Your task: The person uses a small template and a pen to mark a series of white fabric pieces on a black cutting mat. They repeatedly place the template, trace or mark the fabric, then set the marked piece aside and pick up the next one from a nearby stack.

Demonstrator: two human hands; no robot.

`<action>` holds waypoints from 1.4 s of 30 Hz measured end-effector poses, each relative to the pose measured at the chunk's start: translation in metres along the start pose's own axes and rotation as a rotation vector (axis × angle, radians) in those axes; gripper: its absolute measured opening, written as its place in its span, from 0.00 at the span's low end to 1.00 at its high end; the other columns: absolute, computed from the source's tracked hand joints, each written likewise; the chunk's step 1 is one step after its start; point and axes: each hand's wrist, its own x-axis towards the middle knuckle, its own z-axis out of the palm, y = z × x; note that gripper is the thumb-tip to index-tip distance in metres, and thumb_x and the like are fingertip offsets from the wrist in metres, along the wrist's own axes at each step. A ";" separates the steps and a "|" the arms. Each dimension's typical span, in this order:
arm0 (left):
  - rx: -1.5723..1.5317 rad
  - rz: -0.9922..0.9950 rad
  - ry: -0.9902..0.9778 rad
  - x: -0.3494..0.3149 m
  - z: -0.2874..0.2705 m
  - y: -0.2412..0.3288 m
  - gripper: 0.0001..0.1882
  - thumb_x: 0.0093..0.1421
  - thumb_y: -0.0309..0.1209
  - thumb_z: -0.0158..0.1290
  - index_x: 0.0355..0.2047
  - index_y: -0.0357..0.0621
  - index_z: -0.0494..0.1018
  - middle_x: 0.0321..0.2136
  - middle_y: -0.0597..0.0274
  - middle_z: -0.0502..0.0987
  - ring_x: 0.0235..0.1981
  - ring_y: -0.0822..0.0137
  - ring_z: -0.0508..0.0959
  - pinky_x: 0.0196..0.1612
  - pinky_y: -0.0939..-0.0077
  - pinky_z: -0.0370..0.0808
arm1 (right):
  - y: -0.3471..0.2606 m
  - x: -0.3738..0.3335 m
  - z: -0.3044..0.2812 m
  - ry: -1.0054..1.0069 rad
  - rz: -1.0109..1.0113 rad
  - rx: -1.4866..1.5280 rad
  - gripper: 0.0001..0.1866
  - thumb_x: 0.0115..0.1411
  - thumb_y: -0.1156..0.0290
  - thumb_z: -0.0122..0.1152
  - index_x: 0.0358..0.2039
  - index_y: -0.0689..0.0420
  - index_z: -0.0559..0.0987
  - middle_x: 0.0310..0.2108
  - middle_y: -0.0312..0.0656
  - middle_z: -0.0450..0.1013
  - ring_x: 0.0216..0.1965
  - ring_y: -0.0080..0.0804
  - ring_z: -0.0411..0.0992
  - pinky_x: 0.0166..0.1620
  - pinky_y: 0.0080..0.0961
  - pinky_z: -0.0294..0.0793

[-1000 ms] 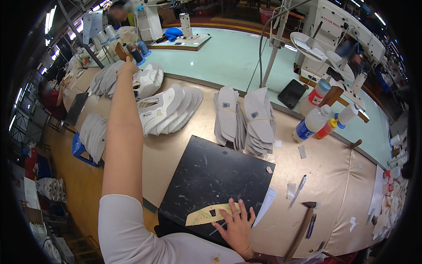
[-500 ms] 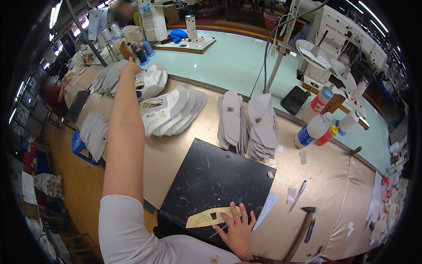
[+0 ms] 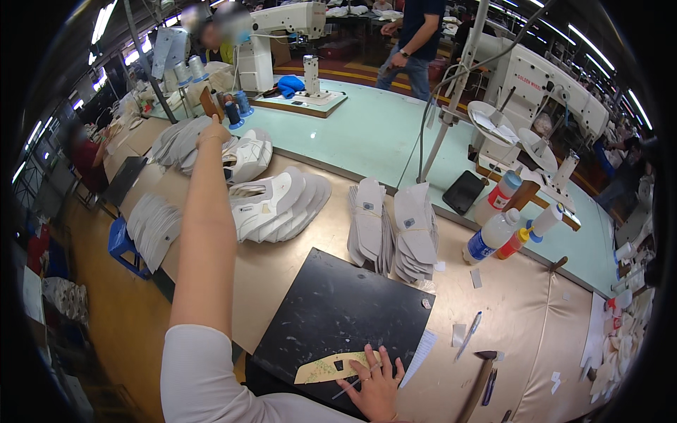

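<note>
From my end of the head camera, I have a tan surface point(image 3: 511, 303) running across most of the view, with a pale green surface point(image 3: 345, 144) along its far side. A white sewing machine point(image 3: 525, 81) stands at the upper right. Beyond the green surface I see a person point(image 3: 417, 35) in a dark top and jeans.

The black board point(image 3: 310, 310) lies slightly turned at the near edge. Past it sit overlapping white-and-grey shoe pieces point(image 3: 282, 204), and to their right two bundles of grey pieces, one point(image 3: 368, 224) just beside the other point(image 3: 415, 225).

The left arm stretches far out, its left hand point(image 3: 211, 132) over the far end of a grey stack point(image 3: 173, 144), near an upright brown piece point(image 3: 206, 102). I cannot tell whether that grip is closed on anything — the hand is too small and turned away.

The right hand point(image 3: 379, 393) is on the near part of the board, its grip wide, fingers spread over the right end of a yellowish template point(image 3: 321, 370) with a dark cutout. The template lies flat on the board.

To the right a clear bottle with a blue label point(image 3: 486, 240) stands upright; nearer me lie a hammer point(image 3: 476, 391) and a pen point(image 3: 469, 335). Smallest is a slim rod point(image 3: 342, 393) — it crosses among the right fingers.
</note>
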 end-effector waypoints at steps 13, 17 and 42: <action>-0.062 -0.004 -0.021 -0.020 -0.012 -0.007 0.46 0.64 0.39 0.52 0.77 0.68 0.40 0.69 0.54 0.65 0.68 0.52 0.68 0.65 0.49 0.67 | 0.005 -0.006 0.014 0.014 -0.008 -0.127 0.26 0.53 0.45 0.73 0.47 0.45 0.81 0.67 0.41 0.65 0.70 0.50 0.56 0.69 0.58 0.42; -0.065 0.012 -0.033 -0.022 -0.009 -0.006 0.46 0.63 0.38 0.52 0.77 0.69 0.40 0.69 0.55 0.65 0.68 0.53 0.68 0.65 0.50 0.67 | 0.005 -0.005 0.012 0.016 -0.003 -0.128 0.26 0.53 0.46 0.73 0.47 0.45 0.80 0.67 0.41 0.66 0.70 0.50 0.57 0.69 0.58 0.42; -0.106 1.162 -0.879 -0.302 0.007 0.015 0.43 0.66 0.50 0.57 0.75 0.58 0.51 0.45 0.52 0.80 0.38 0.67 0.82 0.41 0.73 0.79 | 0.007 -0.005 0.010 0.035 -0.005 -0.155 0.25 0.56 0.46 0.70 0.50 0.44 0.83 0.67 0.41 0.66 0.70 0.48 0.57 0.69 0.56 0.46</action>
